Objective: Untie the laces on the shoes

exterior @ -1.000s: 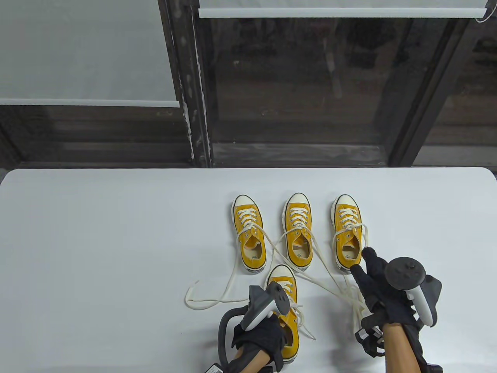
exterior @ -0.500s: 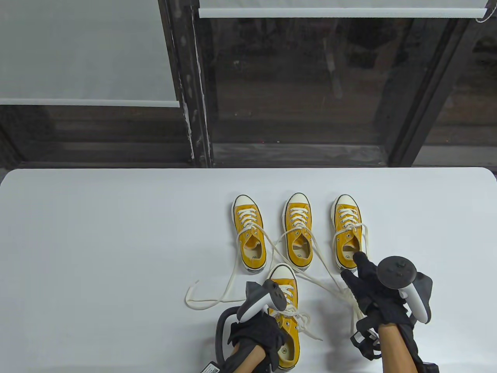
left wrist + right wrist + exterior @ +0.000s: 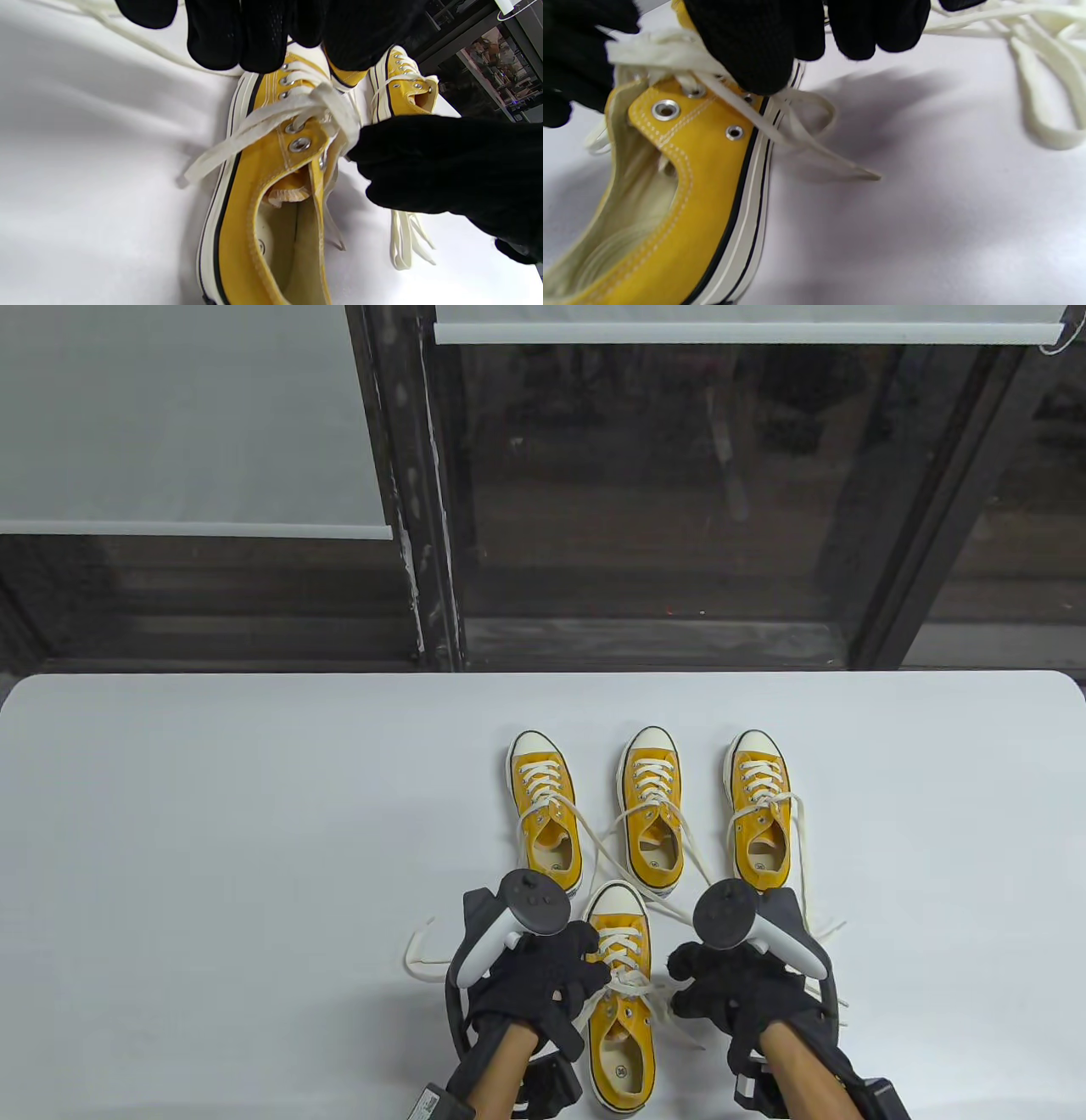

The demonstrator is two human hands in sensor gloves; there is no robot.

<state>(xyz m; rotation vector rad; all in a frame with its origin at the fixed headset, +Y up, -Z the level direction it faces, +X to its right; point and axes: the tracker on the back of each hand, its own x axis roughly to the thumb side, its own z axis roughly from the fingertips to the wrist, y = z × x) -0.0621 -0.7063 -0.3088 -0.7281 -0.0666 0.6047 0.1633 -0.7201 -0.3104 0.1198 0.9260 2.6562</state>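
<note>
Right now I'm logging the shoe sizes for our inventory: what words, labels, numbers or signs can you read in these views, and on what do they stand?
Nothing here can be read with certainty.
Round stamp on the insole of the nearest yellow sneaker: two digits, too small to read.
Round stamps inside the middle back sneaker and the right back sneaker: too small.
White label on the left wrist strap: blurred.

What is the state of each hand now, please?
Left hand: grips the lace bow of the nearest yellow sneaker.
Right hand: pinches the same bow from the other side.
</note>
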